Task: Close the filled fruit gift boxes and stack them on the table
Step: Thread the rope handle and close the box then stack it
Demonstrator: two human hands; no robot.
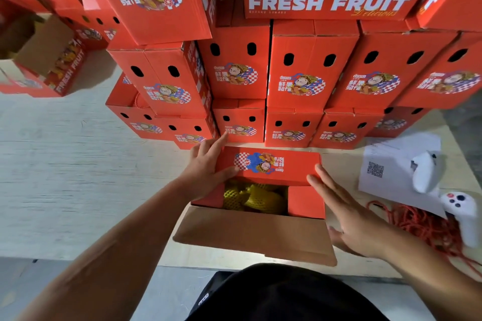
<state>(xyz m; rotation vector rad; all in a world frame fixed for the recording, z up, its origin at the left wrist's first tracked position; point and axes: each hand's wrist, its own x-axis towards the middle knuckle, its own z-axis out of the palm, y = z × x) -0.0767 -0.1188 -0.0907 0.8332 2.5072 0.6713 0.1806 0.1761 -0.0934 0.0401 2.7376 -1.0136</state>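
Folding the far flap of the open red cardboard fruit box (271,167), both spread hands, left hand (206,167) and right hand (349,214), leave the near flap undone beneath closed stacked red boxes (307,70).

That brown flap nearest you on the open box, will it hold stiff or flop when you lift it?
Probably fairly stiff: the brown flap lies flat, looks like corrugated card and should hinge at its fold. The open box likely feels heavy, with netted yellow fruit inside.
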